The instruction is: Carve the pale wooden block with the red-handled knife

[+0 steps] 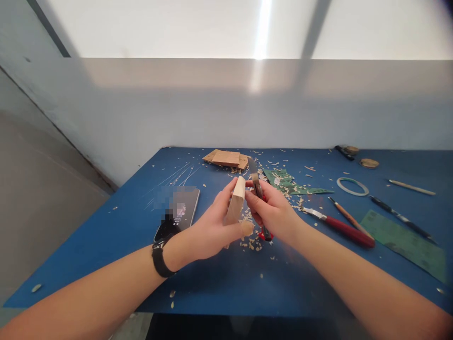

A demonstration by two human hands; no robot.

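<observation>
Near the middle of the view, my left hand [208, 229] grips a pale wooden block [235, 203], its thumb in front and its fingers behind. The thumb has a tan wrapping on its tip. Just right of the block, my right hand [274, 208] is closed round the dark handle of a knife [257, 186], whose blade points up and away. The block and the knife are close together; whether the blade touches the wood I cannot tell. A red item [265, 233] lies partly hidden below my right hand. Wood shavings [253, 243] are scattered beneath both hands.
On the blue table [106, 255], a phone [186, 208] lies left. Wooden pieces [226, 158] are stacked at the back. To the right are a green sheet [406, 245], a red-handled tool [347, 230], a tape ring [352, 186], a pen [403, 218] and wood slices [369, 163].
</observation>
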